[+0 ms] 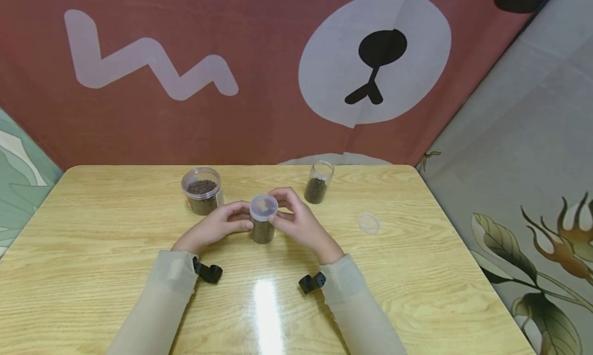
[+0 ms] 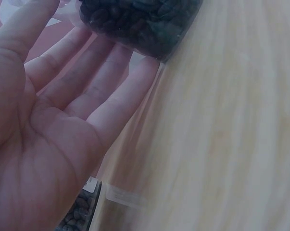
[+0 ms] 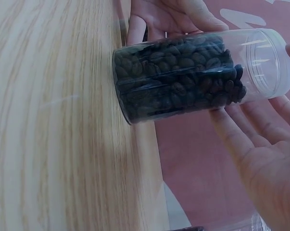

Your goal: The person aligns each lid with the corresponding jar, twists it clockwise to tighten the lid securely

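A clear jar [image 1: 262,231] of coffee beans stands upright on the table between both hands, a translucent lid [image 1: 263,207] on its mouth. My left hand [image 1: 214,225] holds the jar from the left, thumb in front and fingers behind it. From the other side, my right hand [image 1: 298,222] grips around the lid, its thumb at the rim in front. Dark beans [image 3: 178,77] fill most of the jar in the right wrist view, leaving space below the lid. The left wrist view shows the fingers of my left hand [image 2: 63,106] touching the jar's side.
A wide, lidless jar [image 1: 202,206] of coffee beans stands behind my left hand. Another slim jar [image 1: 317,189], about half full and uncovered, stands behind my right hand. A clear lid [image 1: 369,223] lies to the right on the wooden table [image 1: 407,293]. Printed cloth hangs behind.
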Tool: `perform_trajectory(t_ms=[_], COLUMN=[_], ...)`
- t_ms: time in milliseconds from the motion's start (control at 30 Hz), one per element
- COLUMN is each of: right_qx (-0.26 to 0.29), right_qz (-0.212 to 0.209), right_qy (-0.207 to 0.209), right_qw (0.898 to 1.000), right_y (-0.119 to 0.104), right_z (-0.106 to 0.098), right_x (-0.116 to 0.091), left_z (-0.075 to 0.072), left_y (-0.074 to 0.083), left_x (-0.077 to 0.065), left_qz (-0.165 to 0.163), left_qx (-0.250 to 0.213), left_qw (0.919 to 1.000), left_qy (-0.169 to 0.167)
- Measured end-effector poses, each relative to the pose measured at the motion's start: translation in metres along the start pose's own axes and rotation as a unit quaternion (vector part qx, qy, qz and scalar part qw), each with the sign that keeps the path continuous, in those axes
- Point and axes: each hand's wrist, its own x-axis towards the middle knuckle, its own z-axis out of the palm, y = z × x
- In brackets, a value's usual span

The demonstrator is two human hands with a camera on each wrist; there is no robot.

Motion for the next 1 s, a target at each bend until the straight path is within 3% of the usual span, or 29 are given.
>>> perform_trajectory(t_ms=[267,1000], right_qx=[0.012,-0.006], right_qz=[0.019,0.001], right_qy=[0.007,-0.017], right_qw=[1.0,1.0], right_y=[-0.0017,-0.0001], right_z=[0.0003,-0.0022], right_x=[0.0001,0.0], left_z=[-0.0006,-0.002], left_y=[0.0003,-0.001], left_x=[0.0009,0.0008], left_qz=[0.002,0.001], left_qx=[0.005,0.008], left_qw=[1.0,0.9999], left_qy=[-0.002,-0.007])
